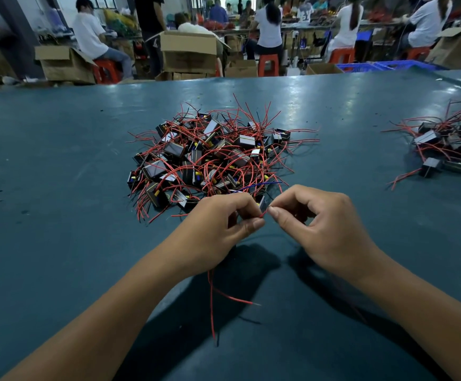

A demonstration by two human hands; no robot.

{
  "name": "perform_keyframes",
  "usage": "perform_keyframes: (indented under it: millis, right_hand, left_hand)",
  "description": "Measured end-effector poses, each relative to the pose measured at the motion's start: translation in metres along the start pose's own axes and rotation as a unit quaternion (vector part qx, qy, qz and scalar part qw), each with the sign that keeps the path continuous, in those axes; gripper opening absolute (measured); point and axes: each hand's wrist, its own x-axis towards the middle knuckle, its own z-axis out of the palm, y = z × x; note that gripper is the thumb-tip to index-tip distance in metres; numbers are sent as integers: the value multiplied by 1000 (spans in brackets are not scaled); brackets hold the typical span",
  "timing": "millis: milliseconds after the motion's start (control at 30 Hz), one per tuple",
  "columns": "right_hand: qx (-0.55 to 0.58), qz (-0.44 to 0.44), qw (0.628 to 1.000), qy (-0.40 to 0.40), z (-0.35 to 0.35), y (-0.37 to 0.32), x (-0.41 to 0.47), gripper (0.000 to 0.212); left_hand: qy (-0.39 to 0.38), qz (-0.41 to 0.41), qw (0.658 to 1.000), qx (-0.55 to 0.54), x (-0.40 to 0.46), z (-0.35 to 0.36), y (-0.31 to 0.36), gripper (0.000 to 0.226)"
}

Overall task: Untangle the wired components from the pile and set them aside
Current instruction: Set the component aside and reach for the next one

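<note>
Both hands are raised a little above the dark teal worktop [59,149], close together with their fingertips nearly meeting. The left hand [218,229] has its fingers curled, and thumb and forefinger pinch a red wire [262,214] at its short exposed end; the right hand [317,224] pinches the same wire from the other side, its thumb and forefinger closed on the tip while the other fingers arch loosely. Part of a small black component [262,202] shows between the two hands, just behind the fingertips; how it is held cannot be made out. Below the left hand more red wires [212,306] hang down towards the worktop, one of them bending off to the right under the wrists. Just beyond the hands lies the pile [210,155], a heap of small black boxy parts with yellow bits, knotted through with many red wires and a few black and blue ones; its near edge almost reaches the knuckles. Far to the right of the right hand sits a smaller heap [449,149] of the same wired parts, well apart from the main pile. Beyond the far edge of the worktop are open cardboard boxes [188,53], red stools [268,64], a blue crate [361,67] and seated people [89,34] at other tables.
</note>
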Motion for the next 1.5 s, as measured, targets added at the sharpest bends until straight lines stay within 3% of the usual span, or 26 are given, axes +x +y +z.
perform_keyframes:
  millis: [267,433,567,767,933,1133,1233,1333,1400,1500]
  right_hand:
    - [-6,-5,994,-106,-15,8,6,7]
    - [55,69,995,-37,-20,14,9,12]
    - [-11,104,994,28,-16,19,10,12]
    - [-30,153,986,-66,-11,25,12,17]
    - [-45,138,987,-61,-17,26,15,20]
    - [-49,174,980,-77,-36,30,24,13]
    - [-143,178,964,-139,-52,29,23,5]
    - [-185,208,935,-220,-55,24,18,48]
    - [-264,208,902,-272,-48,22,15,59]
    - [-334,193,877,-287,-39,21,15,42]
  left_hand:
    - [-37,-18,999,-15,0,-17,-6,15]
    - [96,-24,995,24,4,-13,-17,6]
    - [92,-23,991,90,5,-5,-26,8]
    - [76,-25,991,105,6,-3,-28,6]
    - [43,-45,994,91,4,-13,-27,8]
    - [73,-18,990,117,4,-27,-16,9]
    - [-2,-42,991,129,-1,-40,-17,23]
    - [-82,-69,971,213,-4,-39,-20,39]
    - [-127,-89,956,251,-5,-33,-20,41]
    - [-137,-107,952,251,-2,-28,-22,28]
